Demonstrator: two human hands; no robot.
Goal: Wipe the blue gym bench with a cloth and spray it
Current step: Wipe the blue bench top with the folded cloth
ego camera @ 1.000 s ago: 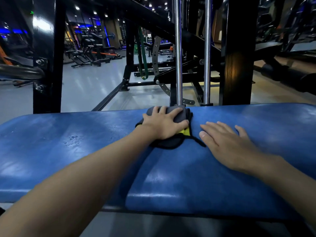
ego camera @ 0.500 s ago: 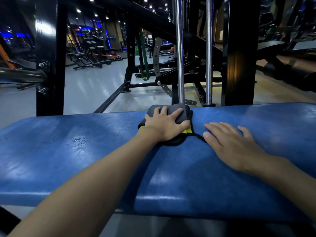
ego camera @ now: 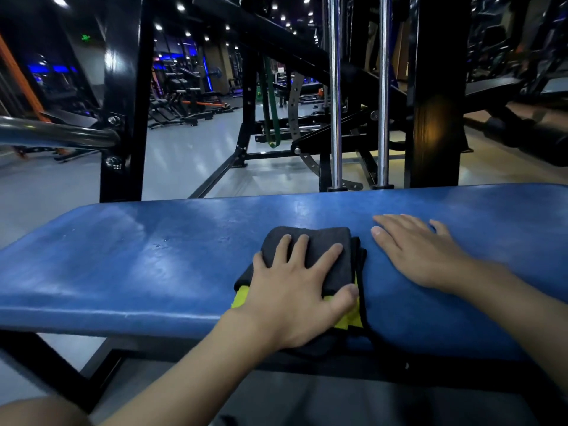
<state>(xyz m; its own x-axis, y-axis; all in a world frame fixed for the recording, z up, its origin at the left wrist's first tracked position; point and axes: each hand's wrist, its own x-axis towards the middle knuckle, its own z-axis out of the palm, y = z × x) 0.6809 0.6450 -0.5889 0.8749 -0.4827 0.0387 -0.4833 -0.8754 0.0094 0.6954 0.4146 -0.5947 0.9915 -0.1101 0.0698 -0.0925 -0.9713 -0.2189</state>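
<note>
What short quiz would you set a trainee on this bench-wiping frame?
1. True or false: the right hand lies flat on the blue bench, beside the cloth and not on it.
2. What is the left hand pressing on? A) the cloth B) a spray bottle C) a steel bar
3. Fill in: the cloth is dark grey with a ____ layer showing near the thumb.
Key: 1 true; 2 A; 3 yellow.

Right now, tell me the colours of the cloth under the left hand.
The cloth is dark grey on top, yellow underneath, with black edging. The head view shows it.
</note>
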